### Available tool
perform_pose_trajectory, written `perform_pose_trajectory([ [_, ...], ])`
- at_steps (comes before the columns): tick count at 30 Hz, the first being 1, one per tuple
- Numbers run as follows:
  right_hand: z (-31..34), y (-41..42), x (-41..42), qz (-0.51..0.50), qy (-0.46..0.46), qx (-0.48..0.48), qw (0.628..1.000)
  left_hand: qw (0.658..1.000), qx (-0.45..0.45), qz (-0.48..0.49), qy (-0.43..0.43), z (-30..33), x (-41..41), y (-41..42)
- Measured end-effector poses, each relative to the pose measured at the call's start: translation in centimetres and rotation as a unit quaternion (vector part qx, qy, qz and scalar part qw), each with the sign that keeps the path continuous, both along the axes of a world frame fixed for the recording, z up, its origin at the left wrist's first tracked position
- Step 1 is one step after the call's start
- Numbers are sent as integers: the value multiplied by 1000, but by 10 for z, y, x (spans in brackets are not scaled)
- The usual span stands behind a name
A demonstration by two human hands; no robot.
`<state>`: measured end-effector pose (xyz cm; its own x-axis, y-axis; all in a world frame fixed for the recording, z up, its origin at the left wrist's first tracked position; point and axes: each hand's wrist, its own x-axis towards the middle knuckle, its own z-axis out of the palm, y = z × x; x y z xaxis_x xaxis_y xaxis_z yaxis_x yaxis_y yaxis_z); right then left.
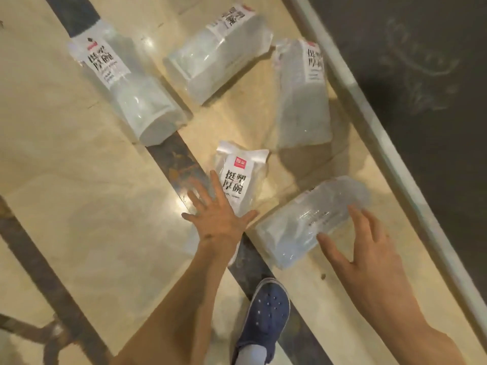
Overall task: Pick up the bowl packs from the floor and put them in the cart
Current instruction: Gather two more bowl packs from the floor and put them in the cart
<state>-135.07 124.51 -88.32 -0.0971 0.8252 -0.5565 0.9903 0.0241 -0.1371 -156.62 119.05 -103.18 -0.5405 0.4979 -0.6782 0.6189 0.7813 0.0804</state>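
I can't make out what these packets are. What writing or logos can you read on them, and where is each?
"挺塑厚碗": large black characters on the white label of the near middle pack, beside the left hand.
The same characters on the far left pack.
Partly visible on the far right pack and far middle pack.
Red logo squares atop the labels: too blurred.
Small print under the characters: unreadable.
Print on the clear pack by the right hand: too blurred.

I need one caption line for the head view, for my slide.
Both open hands, left and right, reach toward two of five bowl packs on the floor.
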Motion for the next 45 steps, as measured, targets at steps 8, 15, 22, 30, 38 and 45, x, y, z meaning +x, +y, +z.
perform_pose_trajectory([
  [8, -38, -1, -4, -22, -11, -7, 1000, 993, 102, 32, 55, -32, 10, -14],
  [15, -26, 17, -35, -103, -12, -31, 994, 990, 132, 46, 24, 17, -20, -27],
  [22, -74, 18, -58, -338, -44, -58, 938, 987, 157, 28, 16, 53, -51, -47],
  [30, -157, 30, -51, -533, -8, -67, 844, 985, 171, 14, -27, 30, -62, -54],
  [38, -189, 21, -42, -575, 42, -9, 817, 983, 182, -27, -5, 14, -67, -55],
  [45, -150, 10, -11, -536, 116, -17, 836, 986, 161, -23, -23, 49, -62, -41],
])
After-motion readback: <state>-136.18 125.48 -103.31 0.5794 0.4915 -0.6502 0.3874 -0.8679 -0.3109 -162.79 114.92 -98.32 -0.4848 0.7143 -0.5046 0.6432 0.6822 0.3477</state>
